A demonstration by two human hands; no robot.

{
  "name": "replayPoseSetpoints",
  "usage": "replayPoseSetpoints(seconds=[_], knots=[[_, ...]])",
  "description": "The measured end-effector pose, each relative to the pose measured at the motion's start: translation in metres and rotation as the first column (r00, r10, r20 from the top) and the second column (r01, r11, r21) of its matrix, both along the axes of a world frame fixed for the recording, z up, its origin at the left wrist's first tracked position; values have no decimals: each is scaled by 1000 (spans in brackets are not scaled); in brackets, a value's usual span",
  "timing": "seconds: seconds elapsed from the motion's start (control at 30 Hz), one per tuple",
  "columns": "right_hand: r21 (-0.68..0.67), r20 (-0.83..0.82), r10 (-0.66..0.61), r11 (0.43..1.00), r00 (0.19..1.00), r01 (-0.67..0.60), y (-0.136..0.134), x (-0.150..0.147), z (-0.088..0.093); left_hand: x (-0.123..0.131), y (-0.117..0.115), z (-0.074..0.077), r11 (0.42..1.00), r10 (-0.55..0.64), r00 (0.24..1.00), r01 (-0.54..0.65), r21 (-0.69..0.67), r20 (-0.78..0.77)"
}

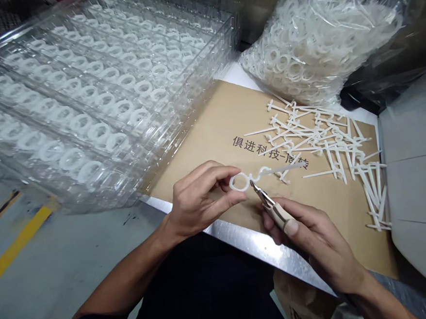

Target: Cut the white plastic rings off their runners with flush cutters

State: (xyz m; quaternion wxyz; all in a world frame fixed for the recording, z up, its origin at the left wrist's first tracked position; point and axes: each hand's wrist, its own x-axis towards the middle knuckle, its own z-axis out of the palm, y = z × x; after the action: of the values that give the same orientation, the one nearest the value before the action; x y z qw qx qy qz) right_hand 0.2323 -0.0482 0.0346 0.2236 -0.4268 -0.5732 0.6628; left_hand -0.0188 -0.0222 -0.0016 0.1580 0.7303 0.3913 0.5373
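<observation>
My left hand [208, 194] pinches a white plastic ring [240, 190] between thumb and fingers. A curved, thin white sprue [282, 168] still joins the ring and points off to the right. In my right hand [313, 235] is a pair of nippers [275, 211] with pale grips, its jaw tips at the joint between ring and sprue. Whether the jaws touch the plastic or have closed on it, I cannot tell. Beyond my hands, many loose white sprue pieces [321, 140] lie in a heap on the brown cardboard [211, 135].
Stacked clear plastic trays [181, 127] holding rows of white rings stand at the left. A clear bag [310, 45] full of rings sits at the back right. A pale grey bin-like surface [417, 164] borders the right side. The table's metal edge [255, 244] runs close to my body.
</observation>
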Motion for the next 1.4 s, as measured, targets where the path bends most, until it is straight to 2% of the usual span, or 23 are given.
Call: replayPoseSetpoints(seconds=[1.4], knots=[[-5, -19, -21, 1000, 1000, 21, -1, -2, -5, 0, -1, -4, 999, -14, 998, 16, 46, -55]])
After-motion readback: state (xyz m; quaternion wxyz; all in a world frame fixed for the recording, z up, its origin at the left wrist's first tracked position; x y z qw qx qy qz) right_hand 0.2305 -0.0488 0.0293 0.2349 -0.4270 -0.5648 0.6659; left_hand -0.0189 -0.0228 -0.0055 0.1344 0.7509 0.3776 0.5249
